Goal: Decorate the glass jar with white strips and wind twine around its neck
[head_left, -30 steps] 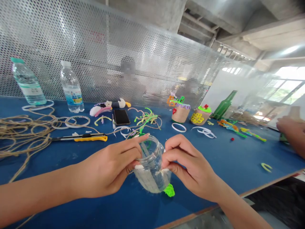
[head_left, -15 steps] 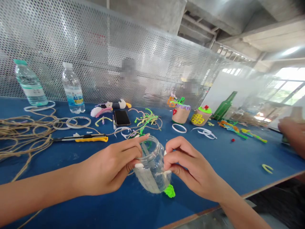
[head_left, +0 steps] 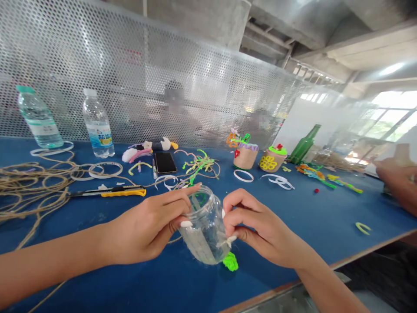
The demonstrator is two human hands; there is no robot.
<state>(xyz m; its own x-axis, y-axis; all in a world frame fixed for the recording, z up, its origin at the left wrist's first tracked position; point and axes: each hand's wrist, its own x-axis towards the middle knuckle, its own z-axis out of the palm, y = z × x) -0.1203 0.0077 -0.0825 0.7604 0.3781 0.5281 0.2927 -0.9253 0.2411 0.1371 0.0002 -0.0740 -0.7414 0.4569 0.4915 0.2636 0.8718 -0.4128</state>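
Clear jar (head_left: 203, 230) tilted further left between left hand (head_left: 145, 228), right hand (head_left: 262, 228).

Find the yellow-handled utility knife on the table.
The yellow-handled utility knife lies on the blue worktable in the head view's left half, between the tangled jute twine and the person's left hand.
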